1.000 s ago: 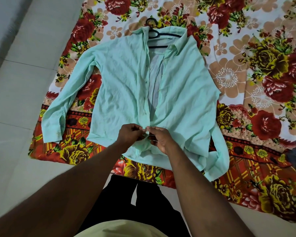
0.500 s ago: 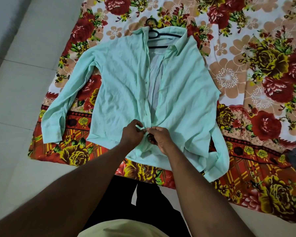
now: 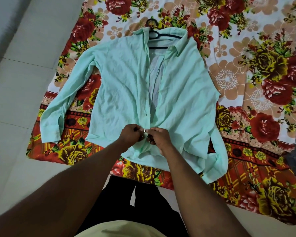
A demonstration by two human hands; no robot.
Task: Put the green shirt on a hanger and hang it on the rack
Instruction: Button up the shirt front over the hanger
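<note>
Pale floor tiles fill the left side. A flowered bedsheet is spread on the floor, and the green shirt lies flat on it, front up and collar at the far end. One sleeve stretches out toward the tiles. The shirt's front stands open down the middle.

Low on that opening, the left hand has its fingers curled, pinching the left front edge. The right hand touches it fingertip to fingertip and pinches the other edge.

A dark hanger sits inside the collar, its hook resting on the sheet. The other sleeve is folded back near the hem. The person's dark trousers show below.
</note>
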